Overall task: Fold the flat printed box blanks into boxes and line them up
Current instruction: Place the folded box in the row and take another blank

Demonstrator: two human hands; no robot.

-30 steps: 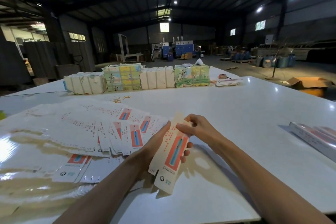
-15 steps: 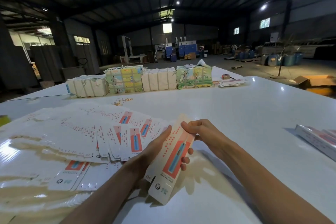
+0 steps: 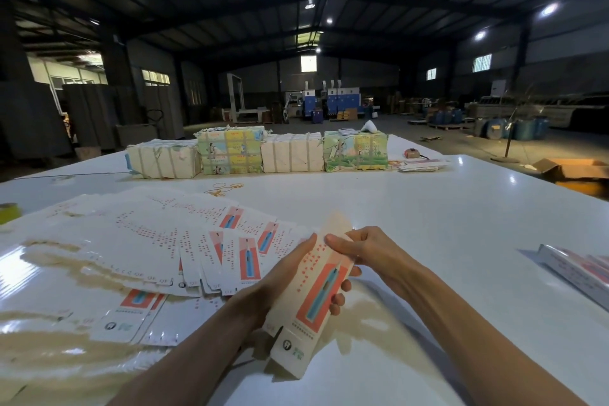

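Note:
I hold one long printed box blank (image 3: 314,300), white with an orange panel, partly opened into a tube above the white table (image 3: 445,224). My left hand (image 3: 283,277) grips its left side, fingertips showing past its right edge. My right hand (image 3: 365,249) pinches the blank's upper end near the top flap. A fanned spread of flat blanks (image 3: 158,241) lies on the table to the left. Folded boxes (image 3: 580,269) lie side by side at the right edge.
Four wrapped bundles (image 3: 257,153) stand in a row at the far side of the table, with a small stack of printed cards (image 3: 418,164) to their right. A yellow tape roll (image 3: 8,212) sits at the far left. An open carton (image 3: 576,171) stands on the floor beyond.
The blank has opened further from flat into a tube, and its lower end has swung down toward me. Both hands stayed on it; the camera tilted up slightly.

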